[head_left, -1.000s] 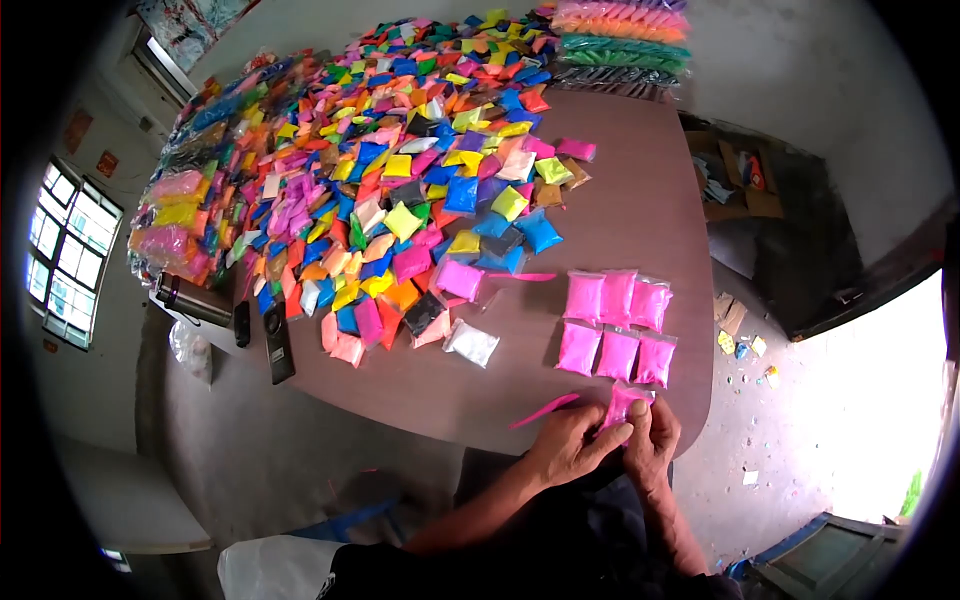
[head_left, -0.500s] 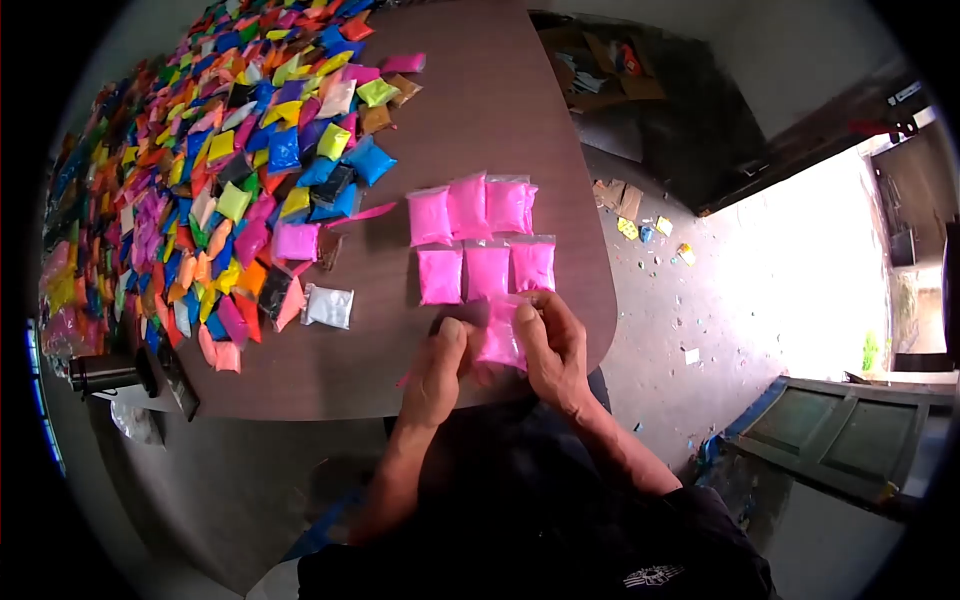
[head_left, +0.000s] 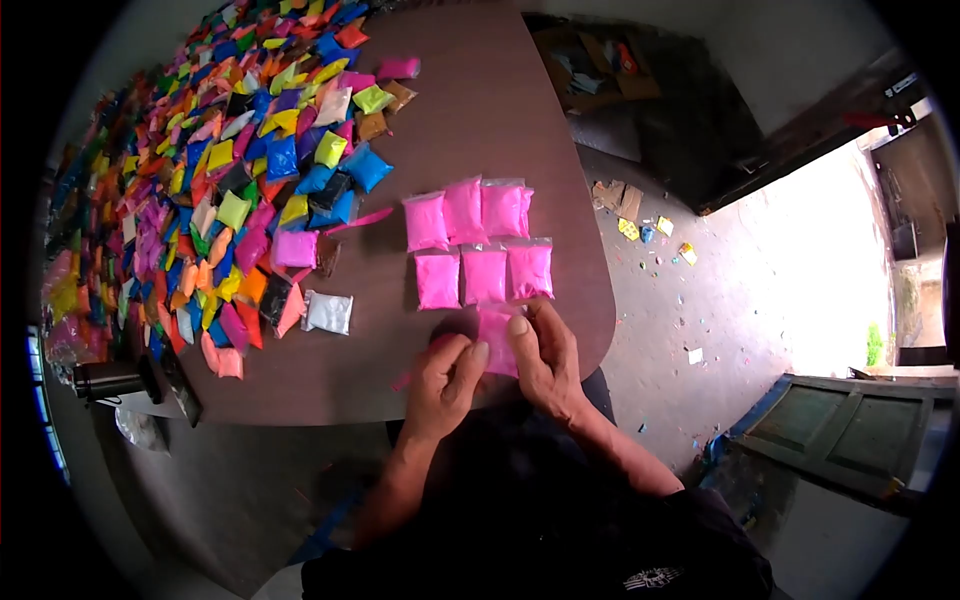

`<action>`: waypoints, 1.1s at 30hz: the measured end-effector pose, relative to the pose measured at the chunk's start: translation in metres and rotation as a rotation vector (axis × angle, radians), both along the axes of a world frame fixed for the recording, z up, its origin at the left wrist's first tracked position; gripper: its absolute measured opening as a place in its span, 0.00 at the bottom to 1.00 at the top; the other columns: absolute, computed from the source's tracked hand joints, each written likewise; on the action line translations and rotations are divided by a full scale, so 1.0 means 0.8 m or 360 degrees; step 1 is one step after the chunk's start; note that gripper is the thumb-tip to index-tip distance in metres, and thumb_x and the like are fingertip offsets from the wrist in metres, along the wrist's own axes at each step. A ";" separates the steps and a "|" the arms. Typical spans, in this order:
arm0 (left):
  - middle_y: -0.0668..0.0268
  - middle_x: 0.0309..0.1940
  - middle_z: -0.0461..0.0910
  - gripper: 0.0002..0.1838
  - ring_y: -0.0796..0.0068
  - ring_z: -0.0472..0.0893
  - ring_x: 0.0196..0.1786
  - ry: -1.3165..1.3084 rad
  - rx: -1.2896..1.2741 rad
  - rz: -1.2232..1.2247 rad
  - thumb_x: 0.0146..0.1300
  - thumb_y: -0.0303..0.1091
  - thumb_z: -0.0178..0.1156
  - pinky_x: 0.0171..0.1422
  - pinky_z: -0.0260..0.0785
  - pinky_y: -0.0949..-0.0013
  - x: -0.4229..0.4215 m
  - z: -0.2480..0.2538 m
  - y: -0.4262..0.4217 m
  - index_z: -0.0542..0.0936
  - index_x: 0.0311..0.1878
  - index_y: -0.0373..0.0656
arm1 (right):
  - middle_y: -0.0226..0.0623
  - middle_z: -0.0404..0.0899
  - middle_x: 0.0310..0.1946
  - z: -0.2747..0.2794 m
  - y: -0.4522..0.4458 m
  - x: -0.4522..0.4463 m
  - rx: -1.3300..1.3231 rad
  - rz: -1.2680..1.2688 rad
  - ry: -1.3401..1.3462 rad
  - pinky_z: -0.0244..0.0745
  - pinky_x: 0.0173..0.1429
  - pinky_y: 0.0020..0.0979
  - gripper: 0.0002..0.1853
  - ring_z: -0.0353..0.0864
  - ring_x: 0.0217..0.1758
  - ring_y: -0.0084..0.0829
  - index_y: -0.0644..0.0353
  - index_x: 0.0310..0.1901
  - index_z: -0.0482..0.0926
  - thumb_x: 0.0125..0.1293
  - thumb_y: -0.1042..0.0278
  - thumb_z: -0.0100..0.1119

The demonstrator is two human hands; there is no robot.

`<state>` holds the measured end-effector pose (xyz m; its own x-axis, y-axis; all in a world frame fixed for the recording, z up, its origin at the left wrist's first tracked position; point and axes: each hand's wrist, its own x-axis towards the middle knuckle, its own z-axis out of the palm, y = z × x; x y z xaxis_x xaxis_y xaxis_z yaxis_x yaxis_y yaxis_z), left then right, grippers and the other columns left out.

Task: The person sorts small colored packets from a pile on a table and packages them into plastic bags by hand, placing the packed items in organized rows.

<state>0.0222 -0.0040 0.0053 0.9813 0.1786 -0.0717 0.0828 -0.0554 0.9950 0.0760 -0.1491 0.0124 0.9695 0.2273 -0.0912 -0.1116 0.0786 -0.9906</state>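
A small clear bag of pink material [head_left: 499,345] is held between my two hands at the near edge of the table. My left hand [head_left: 443,388] has its fingers curled and its thumb against the bag's left side. My right hand [head_left: 547,358] pinches the bag near its top right corner, thumb on the face turned to me. Just beyond lie two rows of similar pink bags, the near row with a middle bag [head_left: 485,274] and the far row with a left bag [head_left: 426,220]. Something pink also shows partly behind my left hand.
A large heap of colourful small bags [head_left: 235,190] covers the table's left side. A white bag [head_left: 328,312] lies at its near edge, with a dark cylinder [head_left: 110,382] at the table's left corner. Right of the table [head_left: 470,110], scraps [head_left: 628,229] litter the floor.
My left hand has closed in, its thumb now against the side of the pink bag. The bag has shifted slightly down and right. The rows of bags have kept their arrangement.
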 end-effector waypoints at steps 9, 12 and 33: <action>0.74 0.33 0.77 0.09 0.86 0.73 0.36 0.0036 -0.0062 0.0006 0.75 0.35 0.66 0.40 0.67 0.75 -0.004 -0.002 0.001 0.83 0.45 0.39 | 0.27 0.80 0.42 -0.017 -0.012 -0.006 0.0097 0.0155 -0.0095 0.72 0.53 0.24 0.07 0.76 0.47 0.18 0.65 0.50 0.78 0.79 0.70 0.57; 0.77 0.38 0.81 0.09 0.89 0.74 0.38 0.0015 -0.0208 0.0002 0.75 0.31 0.64 0.42 0.68 0.77 -0.006 -0.017 0.000 0.84 0.53 0.40 | 0.30 0.82 0.44 -0.021 -0.019 -0.004 0.0075 0.0222 -0.0153 0.73 0.53 0.25 0.09 0.78 0.47 0.20 0.65 0.51 0.79 0.79 0.68 0.58; 0.79 0.29 0.76 0.07 0.89 0.72 0.34 -0.0144 -0.0115 0.0206 0.76 0.31 0.64 0.38 0.65 0.78 -0.004 -0.001 -0.006 0.85 0.41 0.39 | 0.23 0.78 0.34 -0.016 -0.018 -0.011 -0.0134 0.0253 -0.0224 0.67 0.40 0.22 0.07 0.72 0.37 0.16 0.66 0.44 0.81 0.73 0.70 0.63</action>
